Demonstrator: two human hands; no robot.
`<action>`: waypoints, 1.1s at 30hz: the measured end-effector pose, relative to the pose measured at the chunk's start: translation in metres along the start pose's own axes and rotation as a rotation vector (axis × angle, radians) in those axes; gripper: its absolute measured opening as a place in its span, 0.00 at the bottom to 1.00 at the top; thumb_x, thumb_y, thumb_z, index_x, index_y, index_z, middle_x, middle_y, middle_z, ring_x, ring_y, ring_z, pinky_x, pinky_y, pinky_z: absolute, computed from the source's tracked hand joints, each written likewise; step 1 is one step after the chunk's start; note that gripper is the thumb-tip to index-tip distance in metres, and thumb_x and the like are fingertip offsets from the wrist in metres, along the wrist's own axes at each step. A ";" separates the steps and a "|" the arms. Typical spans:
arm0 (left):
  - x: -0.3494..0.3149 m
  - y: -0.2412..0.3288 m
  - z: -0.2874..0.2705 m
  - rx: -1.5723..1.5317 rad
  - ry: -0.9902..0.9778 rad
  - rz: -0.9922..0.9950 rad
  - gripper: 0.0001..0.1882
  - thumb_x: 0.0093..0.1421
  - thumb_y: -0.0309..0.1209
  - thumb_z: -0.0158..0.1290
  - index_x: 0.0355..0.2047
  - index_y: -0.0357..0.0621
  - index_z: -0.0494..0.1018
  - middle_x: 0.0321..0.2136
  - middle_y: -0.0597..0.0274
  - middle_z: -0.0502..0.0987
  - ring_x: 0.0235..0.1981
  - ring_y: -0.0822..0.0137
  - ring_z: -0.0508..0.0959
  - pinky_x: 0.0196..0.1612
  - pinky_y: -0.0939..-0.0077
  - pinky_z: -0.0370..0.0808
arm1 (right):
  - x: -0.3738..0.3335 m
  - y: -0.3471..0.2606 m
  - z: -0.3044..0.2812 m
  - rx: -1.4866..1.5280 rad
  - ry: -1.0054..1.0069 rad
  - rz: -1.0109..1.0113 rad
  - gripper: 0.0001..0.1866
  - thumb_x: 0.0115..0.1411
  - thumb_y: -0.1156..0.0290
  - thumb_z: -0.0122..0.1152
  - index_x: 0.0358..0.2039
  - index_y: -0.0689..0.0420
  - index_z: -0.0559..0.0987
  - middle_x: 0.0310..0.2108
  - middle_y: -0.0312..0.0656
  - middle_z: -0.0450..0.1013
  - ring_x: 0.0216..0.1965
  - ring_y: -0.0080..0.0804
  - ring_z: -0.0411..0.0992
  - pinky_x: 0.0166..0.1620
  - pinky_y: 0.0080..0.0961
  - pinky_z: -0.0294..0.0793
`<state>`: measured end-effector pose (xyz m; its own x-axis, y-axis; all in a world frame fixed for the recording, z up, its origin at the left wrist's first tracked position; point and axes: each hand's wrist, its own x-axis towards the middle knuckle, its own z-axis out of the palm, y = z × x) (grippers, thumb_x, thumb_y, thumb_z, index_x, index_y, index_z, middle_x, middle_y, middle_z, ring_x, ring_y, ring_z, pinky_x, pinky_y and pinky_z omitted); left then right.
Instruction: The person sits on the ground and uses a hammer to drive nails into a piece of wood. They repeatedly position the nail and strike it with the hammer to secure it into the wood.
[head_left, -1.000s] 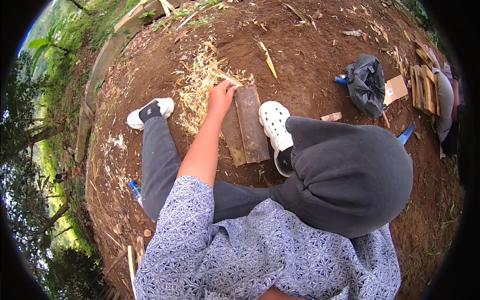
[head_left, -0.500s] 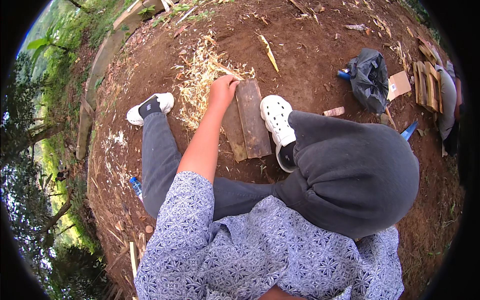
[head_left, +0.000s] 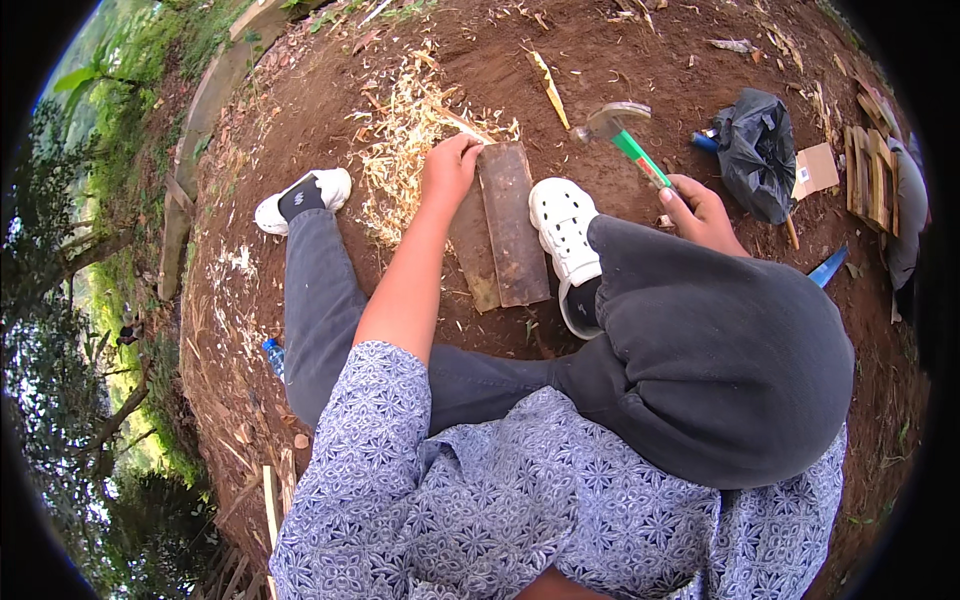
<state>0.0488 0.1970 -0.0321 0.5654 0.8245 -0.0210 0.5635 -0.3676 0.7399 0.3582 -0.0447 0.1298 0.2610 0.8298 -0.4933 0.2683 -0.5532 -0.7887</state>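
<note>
My right hand is wrapped round the green handle of a claw hammer. Its metal head is raised over the soil, to the right of the boards. At the far left corner of a brown wooden board, the fingers of my left hand are pinched together; whatever they hold is too small to make out. A second board lies beside and partly under the first. My white clog stands close against the boards' right side.
Pale wood shavings are heaped beyond my left hand. A black plastic bag, a cardboard piece and a stack of wood pieces are on the right. A blue blade-like thing lies behind my knee. A bottle is at left.
My right hand has come into view from behind my knee, bringing the hammer with it. My left hand keeps its pinch at the board's corner. The whole view has shifted slightly.
</note>
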 end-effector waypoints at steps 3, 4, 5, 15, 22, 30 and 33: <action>-0.001 -0.003 0.001 -0.007 0.005 -0.003 0.07 0.65 0.30 0.60 0.38 0.38 0.81 0.33 0.50 0.83 0.34 0.53 0.84 0.39 0.65 0.78 | 0.019 -0.004 0.010 -0.063 0.000 -0.076 0.20 0.71 0.59 0.58 0.51 0.64 0.79 0.37 0.41 0.77 0.42 0.26 0.72 0.48 0.30 0.70; -0.001 -0.004 0.001 -0.002 0.012 0.006 0.07 0.65 0.30 0.60 0.39 0.38 0.81 0.33 0.50 0.83 0.34 0.53 0.84 0.39 0.66 0.78 | 0.025 -0.003 0.013 -0.078 -0.005 -0.078 0.20 0.71 0.58 0.59 0.51 0.64 0.79 0.38 0.41 0.78 0.43 0.26 0.72 0.49 0.30 0.71; -0.001 -0.005 0.002 0.002 0.019 0.016 0.07 0.65 0.29 0.60 0.39 0.38 0.81 0.33 0.50 0.84 0.34 0.54 0.84 0.39 0.66 0.78 | 0.029 -0.001 0.015 -0.094 -0.009 -0.080 0.20 0.71 0.58 0.59 0.51 0.64 0.80 0.39 0.41 0.78 0.44 0.27 0.73 0.50 0.29 0.71; 0.000 -0.005 0.001 -0.003 0.013 0.000 0.07 0.65 0.29 0.60 0.39 0.38 0.81 0.33 0.49 0.84 0.34 0.55 0.84 0.40 0.66 0.79 | 0.044 0.019 0.043 0.056 0.017 -0.056 0.18 0.71 0.60 0.60 0.50 0.63 0.80 0.39 0.38 0.77 0.43 0.24 0.72 0.49 0.27 0.71; -0.001 -0.001 -0.001 -0.035 -0.002 -0.013 0.07 0.64 0.29 0.60 0.35 0.37 0.78 0.32 0.47 0.81 0.36 0.46 0.81 0.40 0.58 0.77 | 0.048 0.017 0.047 0.086 -0.026 -0.015 0.18 0.71 0.59 0.60 0.49 0.63 0.79 0.36 0.35 0.75 0.41 0.20 0.69 0.46 0.25 0.70; 0.000 -0.008 0.001 -0.003 0.026 0.045 0.07 0.65 0.30 0.60 0.37 0.39 0.80 0.30 0.51 0.83 0.31 0.56 0.83 0.36 0.66 0.77 | 0.052 0.023 0.051 0.094 -0.015 -0.023 0.19 0.71 0.59 0.60 0.52 0.63 0.79 0.40 0.38 0.78 0.44 0.23 0.72 0.49 0.28 0.71; -0.001 -0.004 0.000 -0.059 0.001 -0.006 0.07 0.64 0.30 0.60 0.36 0.37 0.79 0.32 0.48 0.82 0.35 0.47 0.81 0.39 0.60 0.77 | 0.051 0.026 0.052 0.104 -0.011 -0.022 0.20 0.71 0.59 0.60 0.51 0.63 0.79 0.40 0.38 0.78 0.44 0.23 0.72 0.49 0.28 0.71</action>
<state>0.0460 0.1977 -0.0355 0.5611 0.8273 -0.0251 0.5309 -0.3365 0.7778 0.3299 -0.0124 0.0649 0.2455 0.8430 -0.4787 0.1763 -0.5243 -0.8331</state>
